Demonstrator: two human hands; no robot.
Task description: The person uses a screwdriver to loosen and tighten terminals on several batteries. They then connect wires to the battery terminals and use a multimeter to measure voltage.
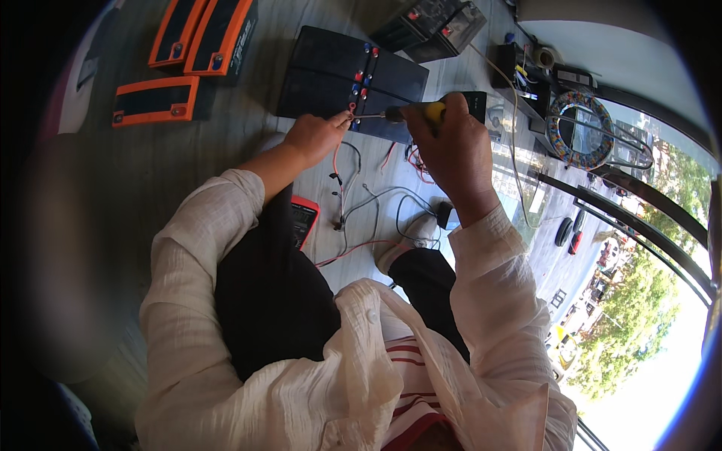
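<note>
My right hand (pixel 459 150) grips the handle of a screwdriver (pixel 394 113) with a yellow and black grip. Its metal shaft points left, reaching the fingertips of my left hand (pixel 314 140). Those fingers are pinched at the near edge of a group of black batteries (pixel 320 71), beside the red and blue terminals (pixel 359 77) along their middle. A red wire (pixel 335 159) runs down from the pinch; its end is hidden by the fingers.
Orange-and-black batteries (pixel 156 101) stand at the far left, more black batteries (pixel 429 34) at the far right. A red multimeter (pixel 304 219) lies by my leg. Thin cables (pixel 368 197) cross the floor near my shoe (pixel 417 231). A round patterned ring (pixel 555 128) is by the glass.
</note>
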